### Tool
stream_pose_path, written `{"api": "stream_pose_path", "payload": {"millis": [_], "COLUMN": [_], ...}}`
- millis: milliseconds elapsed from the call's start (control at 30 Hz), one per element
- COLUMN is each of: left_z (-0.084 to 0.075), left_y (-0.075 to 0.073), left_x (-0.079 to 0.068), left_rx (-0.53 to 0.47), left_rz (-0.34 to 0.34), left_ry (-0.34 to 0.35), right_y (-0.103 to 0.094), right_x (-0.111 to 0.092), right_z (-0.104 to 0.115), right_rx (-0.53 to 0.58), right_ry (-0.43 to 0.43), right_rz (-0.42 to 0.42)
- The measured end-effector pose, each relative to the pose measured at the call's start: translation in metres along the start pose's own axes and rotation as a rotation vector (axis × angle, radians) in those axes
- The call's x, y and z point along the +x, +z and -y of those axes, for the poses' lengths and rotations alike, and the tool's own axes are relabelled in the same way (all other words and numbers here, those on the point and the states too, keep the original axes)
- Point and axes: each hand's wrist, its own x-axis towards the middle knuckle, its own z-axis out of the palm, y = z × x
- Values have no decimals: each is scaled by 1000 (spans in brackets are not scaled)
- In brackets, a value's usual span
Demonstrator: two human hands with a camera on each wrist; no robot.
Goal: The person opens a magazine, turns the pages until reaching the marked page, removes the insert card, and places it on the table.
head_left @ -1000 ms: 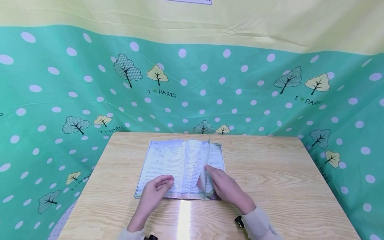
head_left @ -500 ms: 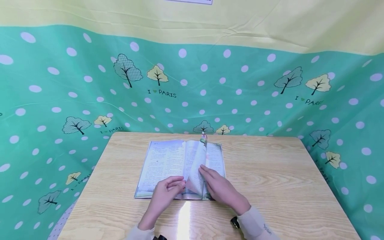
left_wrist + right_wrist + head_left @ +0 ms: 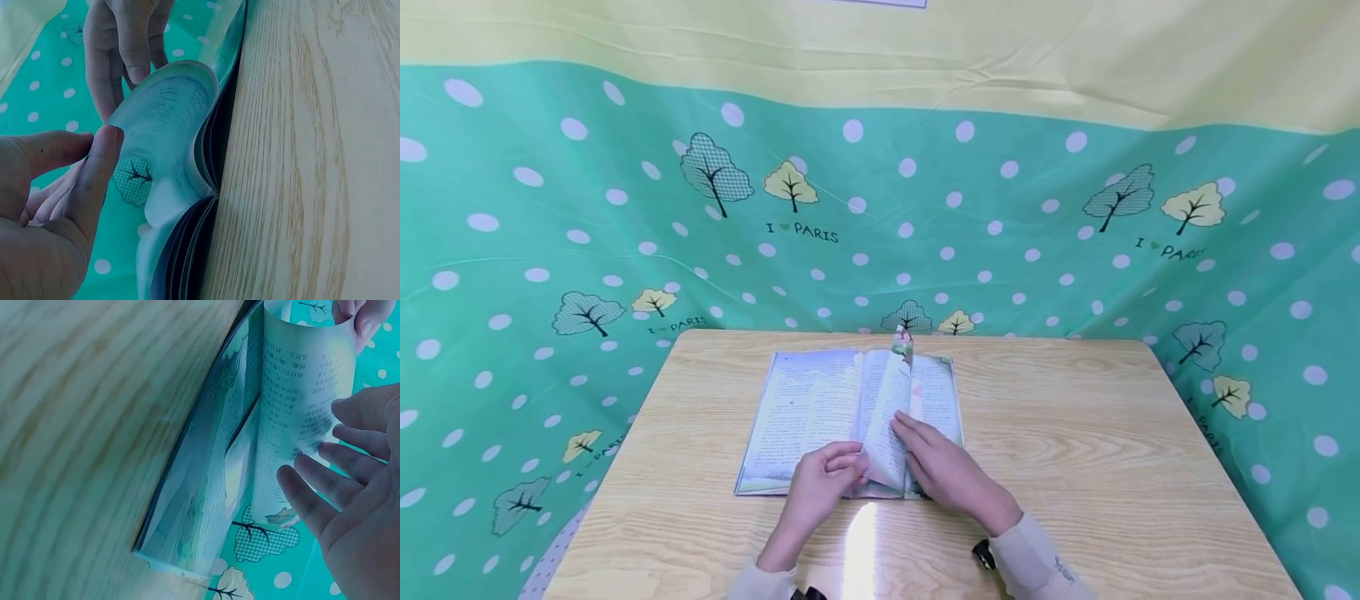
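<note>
An open book (image 3: 808, 400) with printed text and coloured page borders lies on the wooden table. One page (image 3: 886, 446) is lifted from its right half and bends over toward the left. My left hand (image 3: 822, 483) pinches this page's near corner between thumb and forefinger, which the left wrist view shows meeting at the page edge (image 3: 115, 119). On the page's right side is my right hand (image 3: 951, 471), its fingers (image 3: 306, 490) spread and fairly straight against the curved sheet (image 3: 294, 412). Under the lifted page, part of the right half is hidden.
The wooden table (image 3: 1075, 442) extends on both sides of the book. Behind it hangs a green curtain (image 3: 820, 292) with white dots and printed trees. A bright strip of light (image 3: 860, 550) reflects off the table before the book.
The lifted page has swung leftward and curled over. My left hand has moved right to its corner and now pinches it. My right hand has shifted slightly left with the page.
</note>
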Motion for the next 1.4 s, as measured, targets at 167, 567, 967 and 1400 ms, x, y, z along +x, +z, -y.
{"api": "stream_pose_path", "payload": {"millis": [167, 567, 967, 1400], "left_z": [-4, -10, -9, -3], "left_y": [-8, -51, -102, -139], "left_x": [-1, -14, -34, -47], "left_rx": [36, 54, 175, 270], "left_rz": [-27, -199, -295, -382], "left_ry": [6, -46, -112, -183], "right_y": [-4, -12, -3, 7], "right_x": [-1, -2, 10, 22], "right_z": [-2, -12, -21, -35], "right_rx": [42, 176, 479, 757], "right_ry": [18, 168, 403, 684], "right_rz": [-31, -90, -184, -268]}}
